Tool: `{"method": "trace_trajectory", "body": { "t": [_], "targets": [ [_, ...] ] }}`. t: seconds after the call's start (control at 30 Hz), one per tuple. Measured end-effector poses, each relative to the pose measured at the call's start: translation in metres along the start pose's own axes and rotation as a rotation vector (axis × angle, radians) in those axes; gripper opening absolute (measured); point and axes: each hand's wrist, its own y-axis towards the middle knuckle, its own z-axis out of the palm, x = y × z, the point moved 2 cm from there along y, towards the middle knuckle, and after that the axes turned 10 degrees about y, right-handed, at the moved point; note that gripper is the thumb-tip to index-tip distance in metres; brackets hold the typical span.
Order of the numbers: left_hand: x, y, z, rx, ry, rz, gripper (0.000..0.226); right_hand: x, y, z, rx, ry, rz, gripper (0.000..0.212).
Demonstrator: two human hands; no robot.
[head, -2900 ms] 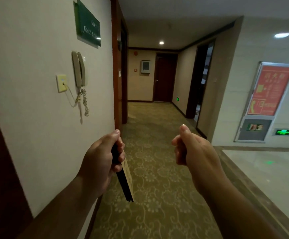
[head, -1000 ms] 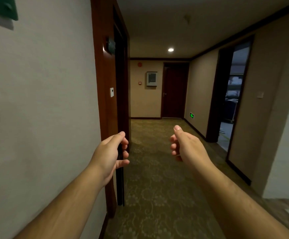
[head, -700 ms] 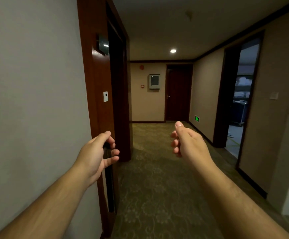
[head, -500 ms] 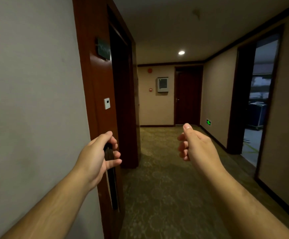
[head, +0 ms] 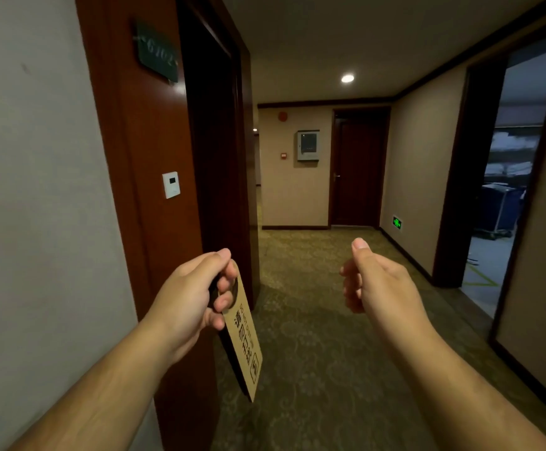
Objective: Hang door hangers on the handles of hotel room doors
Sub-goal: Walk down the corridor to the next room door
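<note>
Left hand (head: 187, 297) grips a door hanger (head: 244, 346), now turned face-out beside the nearer doorway (head: 213, 157), frame left. Right hand (head: 379, 284) loosely curled, empty. Handle unseen.

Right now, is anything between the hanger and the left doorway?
Nothing visible. The left hand holds the hanger beside the door frame; the recess past it is dark, and no handle shows there.

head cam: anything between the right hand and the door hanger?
No. In the head view the gap between the right hand and the door hanger, which the left hand grips, is bare; only carpet shows behind.
</note>
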Motion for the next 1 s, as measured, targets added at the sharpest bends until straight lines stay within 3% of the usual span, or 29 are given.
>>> {"method": "trace_trajectory", "body": {
  "t": [0.37,0.7,1.0],
  "targets": [
    [0.058,0.202,0.045,0.041,-0.074,-0.003,0.032,-0.058,0.173,0.002,-0.062,-0.154,-0.028,0.055],
    [0.114,0.338,0.088,0.035,-0.075,-0.048,0.033,-0.13,0.305,0.006,-0.067,-0.102,0.034,0.047],
    [0.162,0.465,0.109,-0.095,0.261,-0.022,0.033,-0.205,0.455,0.027,0.049,-0.036,0.034,0.019]
  ]
}}
